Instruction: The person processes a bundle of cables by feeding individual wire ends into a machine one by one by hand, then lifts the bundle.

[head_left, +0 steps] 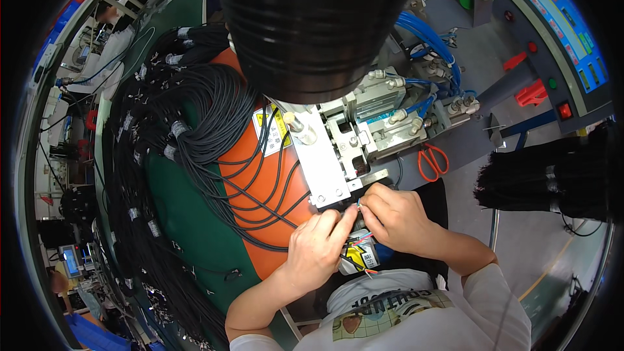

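Side by side, my two hands meet in front of the metal fixture (318, 156), fingertips almost touching. My left hand (315, 250) is closed in a pinch, and a black cable (270, 247) from the coil runs into it. My right hand (398, 218) pinches a tiny pale wire end (358, 206) between thumb and forefinger. Just below the fingers, thin red and blue wires (361, 238) show over a yellow-labelled part (361, 257). The fingers hide most of what they hold.
A large bundle of black cables (208, 110) lies on the orange mat (266, 188) and green table (175, 201). Orange-handled scissors (432, 162) lie right of the fixture. A control screen (565, 26) and a hanging black bundle (539, 182) stand right; a black cylinder (312, 26) blocks the top.
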Demonstrator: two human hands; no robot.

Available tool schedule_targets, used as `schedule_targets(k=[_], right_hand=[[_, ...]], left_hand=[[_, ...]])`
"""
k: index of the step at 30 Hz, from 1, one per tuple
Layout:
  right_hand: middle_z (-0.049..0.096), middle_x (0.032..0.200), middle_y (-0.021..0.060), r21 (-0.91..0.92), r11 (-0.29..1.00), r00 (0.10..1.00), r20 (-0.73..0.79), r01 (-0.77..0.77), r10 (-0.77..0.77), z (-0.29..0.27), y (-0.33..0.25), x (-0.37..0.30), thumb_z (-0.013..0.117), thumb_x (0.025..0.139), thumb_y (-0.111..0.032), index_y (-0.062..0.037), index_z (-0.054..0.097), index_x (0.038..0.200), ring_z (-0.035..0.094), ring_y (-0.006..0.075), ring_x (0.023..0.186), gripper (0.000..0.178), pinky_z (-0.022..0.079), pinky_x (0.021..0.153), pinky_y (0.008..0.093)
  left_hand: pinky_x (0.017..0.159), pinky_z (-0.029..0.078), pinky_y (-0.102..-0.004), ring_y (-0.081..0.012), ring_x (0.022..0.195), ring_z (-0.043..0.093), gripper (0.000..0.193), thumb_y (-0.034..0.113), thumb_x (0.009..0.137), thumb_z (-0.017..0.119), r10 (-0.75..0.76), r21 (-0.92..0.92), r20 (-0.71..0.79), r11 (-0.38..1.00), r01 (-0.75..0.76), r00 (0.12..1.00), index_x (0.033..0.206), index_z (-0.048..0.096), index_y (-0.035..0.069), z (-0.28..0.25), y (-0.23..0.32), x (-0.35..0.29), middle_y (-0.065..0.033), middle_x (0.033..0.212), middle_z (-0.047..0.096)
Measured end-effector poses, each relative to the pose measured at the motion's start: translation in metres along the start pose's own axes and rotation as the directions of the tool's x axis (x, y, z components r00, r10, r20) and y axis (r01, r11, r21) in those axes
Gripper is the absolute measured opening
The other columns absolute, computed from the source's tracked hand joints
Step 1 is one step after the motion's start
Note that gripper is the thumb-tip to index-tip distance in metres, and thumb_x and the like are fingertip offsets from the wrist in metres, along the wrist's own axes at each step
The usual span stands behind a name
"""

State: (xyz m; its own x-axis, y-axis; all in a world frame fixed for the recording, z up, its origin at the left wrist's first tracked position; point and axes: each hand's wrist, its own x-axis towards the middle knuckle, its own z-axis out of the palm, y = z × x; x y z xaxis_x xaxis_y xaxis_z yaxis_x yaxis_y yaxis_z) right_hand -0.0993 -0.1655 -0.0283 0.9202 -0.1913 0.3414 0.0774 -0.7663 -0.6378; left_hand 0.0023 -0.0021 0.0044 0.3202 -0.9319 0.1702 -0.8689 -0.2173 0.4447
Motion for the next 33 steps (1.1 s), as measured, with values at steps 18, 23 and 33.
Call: schedule_targets(k=[18,23,33], right_hand=[[0.055,0.077,0.0058,-0.195,0.978,0.993,0.107,0.071,-0.051,-0.005,-0.004,0.003,0.067,0.076,-0.007,-0.0018,0.063,0.084,0.059,0.0206,0.056,0.011,0.046,0.050,0.0313],[0.061,0.079,0.0074,0.055,0.998,1.000,-0.014,0.016,-0.015,-0.001,0.002,0.003,0.067,0.079,-0.006,-0.0026,0.064,0.087,0.061,0.0253,0.058,0.009,0.047,0.048,0.0345],[0.064,0.073,0.0130,0.109,0.983,0.984,0.118,-0.145,0.132,-0.005,0.008,0.010,0.063,0.079,-0.008,-0.0015,0.062,0.083,0.062,0.0327,0.061,0.008,0.049,0.054,0.0419]], left_hand=[[0.060,0.044,-0.0304,-0.0197,0.070,0.051,0.059,0.014,0.065,0.062,0.181,0.218,0.127,0.954,-0.206,0.975,0.121,0.058,-0.003,-0.006,0.003,0.006,-0.0066,0.082,0.048],[0.061,0.044,-0.0313,-0.0207,0.076,0.053,0.044,0.011,0.073,0.061,0.173,0.139,0.121,0.972,-0.189,0.977,0.115,0.060,-0.003,-0.006,-0.004,0.006,-0.0076,0.088,0.050],[0.065,0.045,-0.0334,-0.0241,0.076,0.056,0.044,0.002,0.069,0.063,0.094,0.102,0.024,0.990,-0.096,0.995,0.113,0.065,0.006,-0.003,-0.006,0.001,-0.0084,0.091,0.056]])
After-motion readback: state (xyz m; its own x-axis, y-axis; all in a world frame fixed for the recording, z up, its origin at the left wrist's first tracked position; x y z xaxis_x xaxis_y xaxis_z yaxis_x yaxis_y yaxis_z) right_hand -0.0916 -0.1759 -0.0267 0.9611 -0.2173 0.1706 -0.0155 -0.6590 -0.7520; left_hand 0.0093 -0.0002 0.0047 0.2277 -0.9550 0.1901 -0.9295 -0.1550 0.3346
